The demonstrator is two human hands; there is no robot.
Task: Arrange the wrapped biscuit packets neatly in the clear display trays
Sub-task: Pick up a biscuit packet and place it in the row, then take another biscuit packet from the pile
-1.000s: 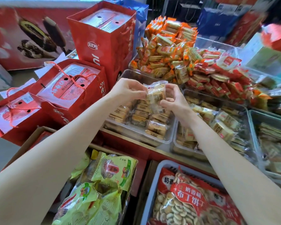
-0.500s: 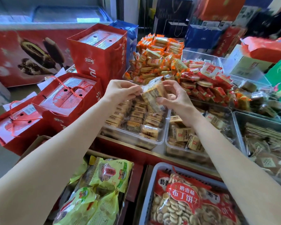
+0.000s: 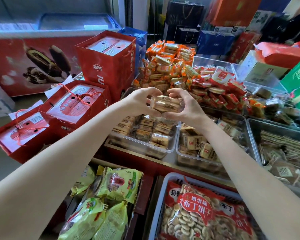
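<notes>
Both hands, left hand and right hand, grip a biscuit packet stack between curled fingers, long axis crosswise; clear display tray directly below fingers, equally near both.

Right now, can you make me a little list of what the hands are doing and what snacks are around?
left hand: left hand grips one end of the biscuit packets
right hand: right hand grips the other end
packets: a small stack, held above the clear tray
tray contents: rows of similar wrapped biscuits
next tray: second clear tray, packets jumbled
behind: pile of orange packets
near front: green snack bags
</notes>
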